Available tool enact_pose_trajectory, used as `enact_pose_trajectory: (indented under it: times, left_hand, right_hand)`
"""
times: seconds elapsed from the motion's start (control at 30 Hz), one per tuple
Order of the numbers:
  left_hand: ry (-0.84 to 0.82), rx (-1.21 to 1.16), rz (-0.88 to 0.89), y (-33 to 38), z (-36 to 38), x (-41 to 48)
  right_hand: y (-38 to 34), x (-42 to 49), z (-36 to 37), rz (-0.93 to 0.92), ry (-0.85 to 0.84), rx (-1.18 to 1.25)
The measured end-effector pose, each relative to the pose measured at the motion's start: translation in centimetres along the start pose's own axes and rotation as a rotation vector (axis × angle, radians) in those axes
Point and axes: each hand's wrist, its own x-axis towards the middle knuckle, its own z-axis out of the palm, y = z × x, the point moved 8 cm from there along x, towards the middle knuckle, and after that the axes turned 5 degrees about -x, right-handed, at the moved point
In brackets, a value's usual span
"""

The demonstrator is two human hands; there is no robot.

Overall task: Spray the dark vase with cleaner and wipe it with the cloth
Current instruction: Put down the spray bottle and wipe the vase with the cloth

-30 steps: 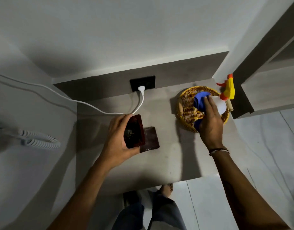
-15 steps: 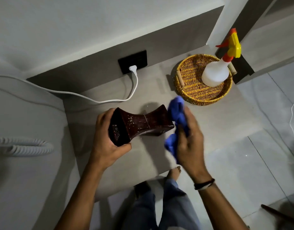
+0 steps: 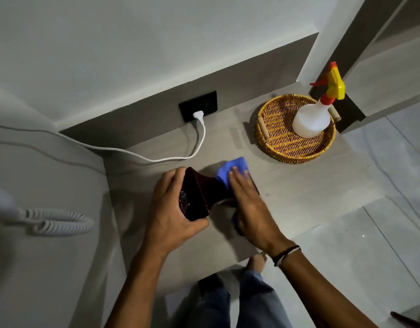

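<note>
Item one, as I logged it: left hand clamped around one flared end of the dark vase, held tilted on its side above the grey counter. Item two: right hand pressed flat, pinning the blue cloth against the vase's other end. Item three: spray bottle stood upright in the wicker basket, well apart.

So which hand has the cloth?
The right hand, pressing the blue cloth against the dark vase; the left hand only holds the vase's end.
</note>
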Motion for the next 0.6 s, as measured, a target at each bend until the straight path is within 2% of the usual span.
enact_pose_trajectory:
  times: [0.1, 0.17, 0.23, 0.3, 0.37, 0.4, 0.53, 0.6]
  left_hand:
    - [-0.004, -0.021, -0.021, 0.5, 0.1, 0.0]
    - [-0.001, -0.013, -0.031, 0.3, 0.1, 0.0]
    - [0.011, 0.028, -0.034, -0.2, -0.1, -0.2]
    - [0.03, 0.036, -0.047, -0.6, -0.2, -0.3]
    - [0.038, 0.019, -0.046, -0.6, -0.2, -0.2]
    - [0.038, 0.017, -0.041, -0.5, -0.1, -0.1]
    - [0.035, 0.009, -0.049, -0.6, 0.0, 0.3]
    - [0.039, 0.003, -0.024, -0.7, -0.1, 0.3]
  right_hand:
    - [-5.7, -0.9, 0.2, -0.194, 0.068, 0.231]
    - [-6.2, -1.0, 0.3, -0.26, 0.075, 0.231]
    - [-3.4, -0.6, 0.7, -0.217, 0.065, 0.094]
    - [0.8, 0.0, 0.2, -0.069, 0.045, -0.054]
    - [3.3, 0.3, -0.2, 0.054, -0.014, -0.068]
    - [2.9, 0.3, -0.2, 0.047, -0.02, -0.031]
    - [-4.9, -0.9, 1.1, -0.237, 0.031, 0.215]
    - [-6.4, -1.4, 1.4, -0.347, 0.047, 0.241]
